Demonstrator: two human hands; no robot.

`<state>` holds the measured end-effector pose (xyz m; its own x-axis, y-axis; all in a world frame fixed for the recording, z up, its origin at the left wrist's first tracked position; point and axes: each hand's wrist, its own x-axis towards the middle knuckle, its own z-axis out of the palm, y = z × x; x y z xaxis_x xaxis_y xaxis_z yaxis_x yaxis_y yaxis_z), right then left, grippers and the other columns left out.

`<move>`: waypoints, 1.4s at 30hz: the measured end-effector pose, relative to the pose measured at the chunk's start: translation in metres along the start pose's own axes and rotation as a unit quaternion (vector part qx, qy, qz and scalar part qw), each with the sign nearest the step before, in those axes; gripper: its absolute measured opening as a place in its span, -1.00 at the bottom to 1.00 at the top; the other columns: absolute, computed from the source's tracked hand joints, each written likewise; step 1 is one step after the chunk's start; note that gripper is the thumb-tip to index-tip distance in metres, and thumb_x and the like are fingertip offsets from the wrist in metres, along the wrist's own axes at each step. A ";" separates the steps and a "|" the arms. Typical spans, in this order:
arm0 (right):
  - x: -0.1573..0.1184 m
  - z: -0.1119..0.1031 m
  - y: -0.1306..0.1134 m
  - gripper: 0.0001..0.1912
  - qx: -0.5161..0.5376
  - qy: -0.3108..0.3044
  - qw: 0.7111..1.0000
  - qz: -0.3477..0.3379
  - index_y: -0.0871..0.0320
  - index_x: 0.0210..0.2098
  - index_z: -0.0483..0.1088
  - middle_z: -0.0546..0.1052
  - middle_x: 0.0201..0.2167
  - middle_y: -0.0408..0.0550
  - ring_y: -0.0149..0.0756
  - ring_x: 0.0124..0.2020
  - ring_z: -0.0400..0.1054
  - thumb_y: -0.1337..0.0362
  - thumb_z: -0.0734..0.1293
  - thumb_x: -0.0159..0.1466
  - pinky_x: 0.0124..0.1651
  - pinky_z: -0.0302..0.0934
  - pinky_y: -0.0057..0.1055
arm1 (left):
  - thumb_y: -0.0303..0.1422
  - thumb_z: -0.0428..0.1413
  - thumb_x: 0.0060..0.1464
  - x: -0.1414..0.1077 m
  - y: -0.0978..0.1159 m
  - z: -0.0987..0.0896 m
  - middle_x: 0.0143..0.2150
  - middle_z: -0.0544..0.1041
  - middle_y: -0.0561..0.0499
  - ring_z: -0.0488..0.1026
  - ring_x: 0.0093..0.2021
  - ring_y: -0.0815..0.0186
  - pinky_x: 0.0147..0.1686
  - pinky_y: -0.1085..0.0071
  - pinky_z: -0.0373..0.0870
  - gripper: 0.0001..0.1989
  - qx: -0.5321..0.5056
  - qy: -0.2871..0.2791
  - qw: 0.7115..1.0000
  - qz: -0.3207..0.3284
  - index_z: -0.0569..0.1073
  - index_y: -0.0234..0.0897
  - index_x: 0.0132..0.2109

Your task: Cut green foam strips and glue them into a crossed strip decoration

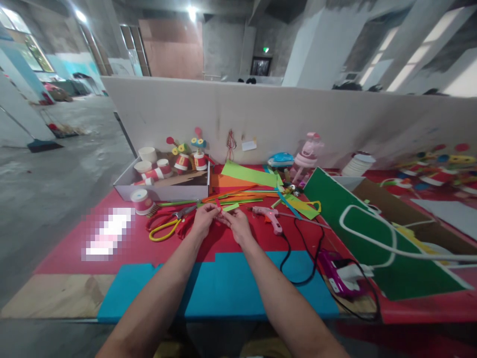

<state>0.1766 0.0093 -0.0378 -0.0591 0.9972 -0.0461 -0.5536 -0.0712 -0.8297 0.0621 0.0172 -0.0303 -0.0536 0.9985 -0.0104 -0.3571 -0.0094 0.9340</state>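
Note:
My left hand (206, 219) pinches a small red paper strip (218, 203) above the middle of the red table cover. Close beside it, my right hand (238, 223) has its fingers closed on a light green paper strip (230, 207). The two strips come together between my fingertips, and the fingers hide where they meet. Yellow-and-red-handled scissors (167, 226) lie left of my left hand. A pink glue gun (271, 217) rests to the right of my right hand. Long orange and green paper strips (238, 193) lie just beyond my hands.
A white box (167, 191) at the back left holds paper cups and cup figures. One paper cup (141, 200) stands before it. Blue sheets (231, 283) line the front edge. At right are a green board (372, 238), a purple power strip (341, 273) and cables.

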 end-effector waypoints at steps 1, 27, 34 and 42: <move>0.000 0.000 0.000 -0.65 0.001 0.006 1.000 -0.001 0.22 -0.45 0.40 0.55 -0.50 -0.10 -0.29 -0.42 0.49 0.24 0.55 -0.16 -0.18 0.43 -0.23 | -0.31 0.31 -0.27 0.000 -0.001 -0.001 -0.60 0.44 0.08 0.35 -0.60 0.47 -0.57 0.54 0.27 -0.74 0.000 -0.004 1.000 0.002 0.40 -0.35 -0.49; 0.002 -0.001 -0.006 -0.81 0.035 -0.006 0.999 -0.008 0.17 -0.50 0.45 0.52 -0.55 -0.16 -0.41 -0.51 0.38 0.33 0.48 -0.14 -0.29 0.38 -0.39 | -0.32 0.34 -0.30 0.002 -0.002 0.000 -0.54 0.49 0.03 0.35 -0.54 0.46 -0.48 0.52 0.26 -0.74 -0.012 -0.014 1.000 -0.002 0.51 -0.37 -0.42; 0.005 -0.005 -0.002 -0.77 0.045 0.003 0.999 0.012 0.17 -0.47 0.42 0.51 -0.55 -0.17 -0.44 -0.50 0.36 0.30 0.50 -0.12 -0.31 0.36 -0.42 | -0.30 0.34 -0.30 0.001 -0.001 0.001 -0.54 0.49 0.03 0.36 -0.55 0.45 -0.48 0.51 0.26 -0.72 -0.012 -0.025 1.000 -0.005 0.50 -0.38 -0.42; 0.002 -0.003 -0.005 -0.70 0.026 -0.012 1.000 0.012 0.16 -0.42 0.42 0.49 -0.52 -0.21 -0.47 -0.50 0.37 0.23 0.53 -0.10 -0.28 0.38 -0.42 | -0.32 0.34 -0.32 -0.001 0.002 0.003 -0.56 0.48 0.03 0.36 -0.57 0.45 -0.52 0.50 0.28 -0.73 0.000 -0.013 1.000 -0.003 0.49 -0.38 -0.44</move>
<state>0.1819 0.0121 -0.0361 -0.0925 0.9944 -0.0513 -0.5949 -0.0965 -0.7980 0.0640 0.0164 -0.0278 -0.0265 0.9996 -0.0062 -0.3572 -0.0036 0.9340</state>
